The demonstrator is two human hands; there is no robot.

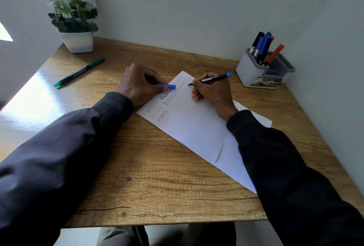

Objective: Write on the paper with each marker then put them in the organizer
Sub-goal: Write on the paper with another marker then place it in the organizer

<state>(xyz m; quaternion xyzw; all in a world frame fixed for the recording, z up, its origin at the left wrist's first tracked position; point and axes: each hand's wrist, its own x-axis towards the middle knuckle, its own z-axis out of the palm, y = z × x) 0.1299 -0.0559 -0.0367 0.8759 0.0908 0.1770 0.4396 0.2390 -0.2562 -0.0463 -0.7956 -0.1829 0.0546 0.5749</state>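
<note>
— Fingers?
— The right hand point(210, 92) is gripping one black marker point(212, 78), fingers curled, tip meeting the paper point(197, 127) near its far edge; the left hand point(137, 84) is pinching one blue cap point(167, 86) over the writing.
— Around?
— One green marker point(78, 72) is lying near the left edge of the table point(157, 176); one organizer point(254, 74) is standing at the far right corner, its markers too bunched to count; one plant point(76, 42) is sitting at the far left corner.

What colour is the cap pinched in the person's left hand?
Blue: the small plastic marker cap, clearest in the head view.

Glossy wood-grain table point(157, 166), matt white paper point(197, 127)
</note>
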